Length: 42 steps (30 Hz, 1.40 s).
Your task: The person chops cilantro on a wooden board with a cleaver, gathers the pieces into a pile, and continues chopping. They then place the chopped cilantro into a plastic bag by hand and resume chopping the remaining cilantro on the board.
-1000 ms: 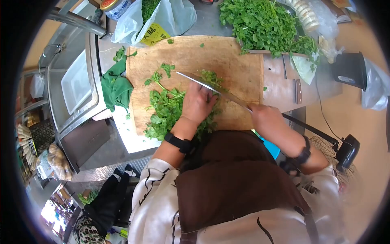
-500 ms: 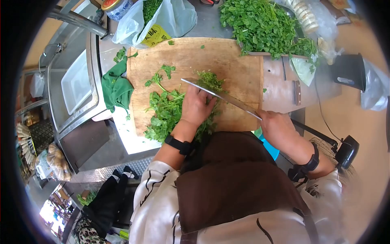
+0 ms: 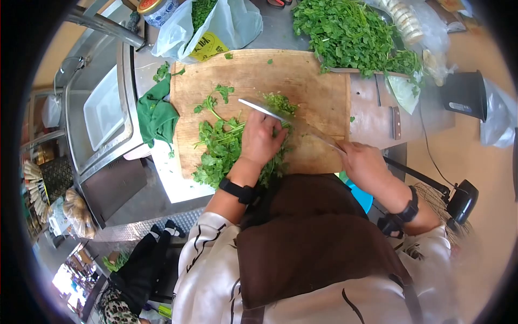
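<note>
On the wooden cutting board (image 3: 216,71), my left hand (image 3: 261,141) presses down on a bunch of cilantro (image 3: 217,154) with its fingers curled. The bunch's leaves spread left of that hand and under the wrist. My right hand (image 3: 366,164) is wrapped round the handle of a kitchen knife (image 3: 265,110), whose blade lies slantwise across the board, close against my left fingertips. Just past the blade sits a small heap of chopped cilantro (image 3: 279,102). The part of the stems under my left fingers is hidden.
A large heap of cilantro (image 3: 350,35) lies on a tray at the back right. Behind the board stands a plastic bag (image 3: 237,27) of greens. A green cloth (image 3: 156,116) touches the board's left side, near a sink (image 3: 127,121). Another knife handle (image 3: 396,123) lies to the right.
The knife blade has tilted and shifted slightly, and my right hand has moved a little up and left. My left hand stays nearly in place on the cilantro.
</note>
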Available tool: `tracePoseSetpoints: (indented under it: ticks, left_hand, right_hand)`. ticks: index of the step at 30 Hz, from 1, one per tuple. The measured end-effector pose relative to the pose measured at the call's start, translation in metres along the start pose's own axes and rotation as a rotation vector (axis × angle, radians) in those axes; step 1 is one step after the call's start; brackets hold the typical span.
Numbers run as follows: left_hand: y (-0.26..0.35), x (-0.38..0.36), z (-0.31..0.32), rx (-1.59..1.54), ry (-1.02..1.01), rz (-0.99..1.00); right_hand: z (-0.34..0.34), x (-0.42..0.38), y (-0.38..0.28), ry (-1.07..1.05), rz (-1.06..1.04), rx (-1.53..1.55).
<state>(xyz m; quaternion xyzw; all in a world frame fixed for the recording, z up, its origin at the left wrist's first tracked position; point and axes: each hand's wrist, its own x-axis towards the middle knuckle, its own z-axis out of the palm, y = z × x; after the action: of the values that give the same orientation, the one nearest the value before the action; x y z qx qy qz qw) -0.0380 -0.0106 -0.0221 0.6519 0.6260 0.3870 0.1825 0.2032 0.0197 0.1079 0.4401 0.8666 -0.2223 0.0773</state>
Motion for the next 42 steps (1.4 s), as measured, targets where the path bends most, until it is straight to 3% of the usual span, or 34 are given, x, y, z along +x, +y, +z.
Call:
tracePoseSetpoints:
  ticks: [7,14,19,22,28,31,37,42]
  left_hand:
    - [0.003,0.003,-0.002,-0.039,0.037,0.003]
    - [0.005,0.000,-0.008,-0.012,-0.081,-0.025]
    - [0.002,-0.004,-0.005,0.008,-0.065,-0.037]
    - [0.001,0.000,-0.003,0.018,0.037,0.064]
    - [-0.003,-0.004,0.002,-0.063,-0.003,-0.034]
    - [0.001,-0.002,-0.005,-0.006,-0.052,-0.036]
    - [0.000,-0.004,-0.006,-0.009,-0.004,-0.017]
    - [-0.002,-0.002,-0.002,-0.010,0.061,0.024]
  right_hand:
    - [-0.007,0.002,-0.008,-0.164,0.046,-0.075]
    - [0.056,0.063,0.003,-0.051,-0.012,0.022]
    - [0.007,0.034,-0.005,-0.067,0.043,-0.026]
    - [-0.022,0.006,-0.014,-0.135,0.056,-0.013]
    - [0.015,0.031,-0.009,-0.193,0.063,-0.021]
    - [0.049,0.066,-0.003,-0.051,-0.019,0.025]
    - [0.034,0.050,0.002,-0.003,-0.036,0.018]
    - [-0.016,0.011,-0.017,-0.142,0.046,-0.040]
